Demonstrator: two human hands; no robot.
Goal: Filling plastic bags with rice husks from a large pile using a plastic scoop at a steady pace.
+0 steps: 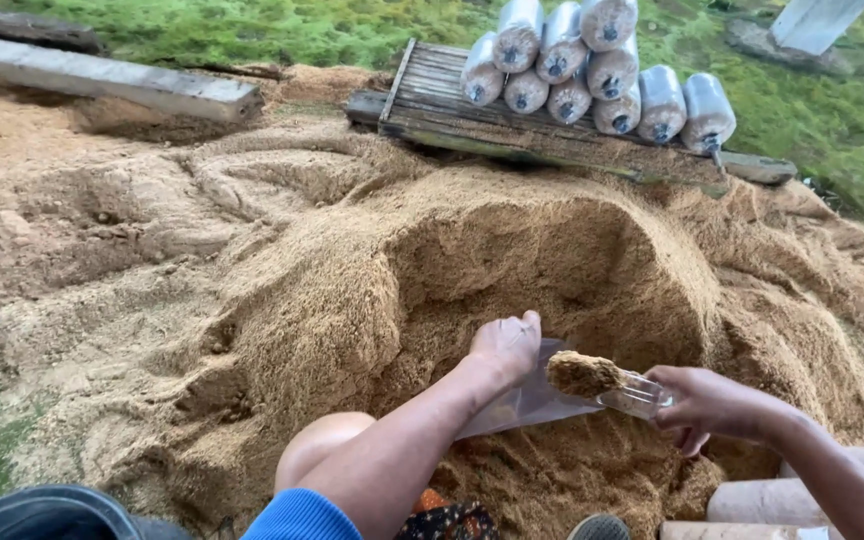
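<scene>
My left hand (505,346) grips the top edge of a clear plastic bag (530,402) and holds it over the sawdust pile (312,300). My right hand (710,405) holds a clear plastic scoop (634,393) heaped with sawdust (582,374), its tip at the bag's mouth. Both hands hover in front of a dug-out hollow (552,270) in the pile. My knee (317,445) shows below the left forearm.
Several filled plastic bags (592,70) lie stacked on a wooden pallet (432,100) behind the pile. A wooden beam (102,80) lies at the back left, grass beyond. More packed bags (772,500) lie at the lower right, a dark tub rim (42,510) at lower left.
</scene>
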